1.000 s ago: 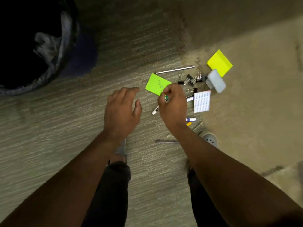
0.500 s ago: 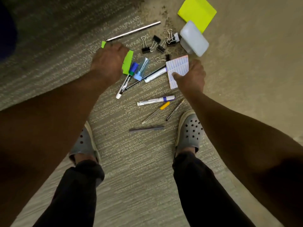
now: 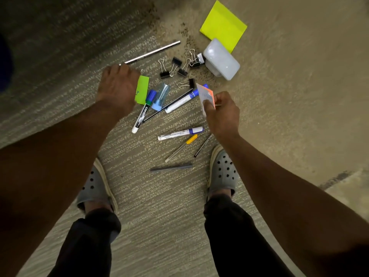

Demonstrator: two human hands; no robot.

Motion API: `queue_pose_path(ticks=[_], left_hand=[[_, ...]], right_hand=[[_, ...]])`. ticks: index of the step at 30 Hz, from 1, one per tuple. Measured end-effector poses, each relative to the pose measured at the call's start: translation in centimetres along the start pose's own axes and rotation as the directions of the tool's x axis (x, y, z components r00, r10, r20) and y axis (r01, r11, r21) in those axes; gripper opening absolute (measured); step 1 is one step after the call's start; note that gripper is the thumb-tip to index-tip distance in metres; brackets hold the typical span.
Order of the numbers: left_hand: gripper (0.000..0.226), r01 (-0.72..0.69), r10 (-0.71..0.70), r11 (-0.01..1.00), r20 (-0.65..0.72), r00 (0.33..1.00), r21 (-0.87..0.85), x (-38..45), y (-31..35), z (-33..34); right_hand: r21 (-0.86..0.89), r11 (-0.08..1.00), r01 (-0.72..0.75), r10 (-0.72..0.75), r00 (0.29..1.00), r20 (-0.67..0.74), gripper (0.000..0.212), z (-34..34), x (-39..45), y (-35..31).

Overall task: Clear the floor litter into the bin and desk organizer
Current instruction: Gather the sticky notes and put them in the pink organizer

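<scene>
Half a second earlier the white card (image 3: 205,96) lay flat on the carpet (image 3: 139,196) under the right hand (image 3: 222,114); now it was off the floor, tilted on edge at centre right of the frame, pinched between that hand's thumb and fingers, with an orange backing showing. The left hand (image 3: 117,86), at centre left, had stayed on the green note (image 3: 142,89), fingers curled down over its left part (whether they actually clamped it I could not tell). So two paper scraps were probably about to go to the bin, which was out of frame, as was any organizer.

The one container in view was a pale plastic box (image 3: 221,58) at upper right, lying on a yellow pad (image 3: 223,25); its contents could not be made out. Markers (image 3: 142,114), pens (image 3: 180,133) and binder clips (image 3: 175,66) remained loose mid-frame.
</scene>
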State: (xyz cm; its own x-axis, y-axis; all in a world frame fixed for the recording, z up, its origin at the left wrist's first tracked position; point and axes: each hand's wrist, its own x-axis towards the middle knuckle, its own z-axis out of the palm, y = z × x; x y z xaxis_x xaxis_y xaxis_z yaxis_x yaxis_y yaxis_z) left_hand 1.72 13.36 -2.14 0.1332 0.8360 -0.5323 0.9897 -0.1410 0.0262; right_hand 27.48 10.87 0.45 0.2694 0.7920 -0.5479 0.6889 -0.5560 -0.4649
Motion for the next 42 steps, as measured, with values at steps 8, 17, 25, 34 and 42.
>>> queue_pose_path(ticks=[8, 17, 25, 34, 42], left_hand=[[0.058, 0.082, -0.073, 0.993, 0.096, 0.993, -0.09, 0.9, 0.1, -1.7], [0.015, 0.298, -0.355, 0.151, 0.23, 0.906, -0.942, -1.9, 3.8, -4.8], [0.055, 0.385, -0.004, -0.484, 0.443, 0.897, -0.786, -0.8, 7.9, -7.4], [0.025, 0.363, -0.102, -0.423, 0.442, 0.891, -0.83, -1.1, 6.0, -6.7], [0.032, 0.297, -0.231, -0.535, 0.475, 0.849, -0.791, -2.7, 3.6, -4.1]], right_hand=[[0.102, 0.994, -0.049, 0.044, 0.997, 0.058, 0.016, -0.1, 0.7, -1.6], [0.216, 0.969, 0.122, -0.122, 0.992, -0.016, 0.011, -0.2, -1.3, -7.2], [0.201, 0.961, 0.188, -0.232, 0.947, 0.224, 0.018, 0.2, -2.4, -10.2], [-0.208, 0.941, 0.268, -0.284, 0.958, -0.049, 0.027, -3.7, 9.0, -8.1], [-0.62, 0.754, 0.217, -0.261, 0.965, 0.021, 0.062, -2.6, 18.5, -7.2]])
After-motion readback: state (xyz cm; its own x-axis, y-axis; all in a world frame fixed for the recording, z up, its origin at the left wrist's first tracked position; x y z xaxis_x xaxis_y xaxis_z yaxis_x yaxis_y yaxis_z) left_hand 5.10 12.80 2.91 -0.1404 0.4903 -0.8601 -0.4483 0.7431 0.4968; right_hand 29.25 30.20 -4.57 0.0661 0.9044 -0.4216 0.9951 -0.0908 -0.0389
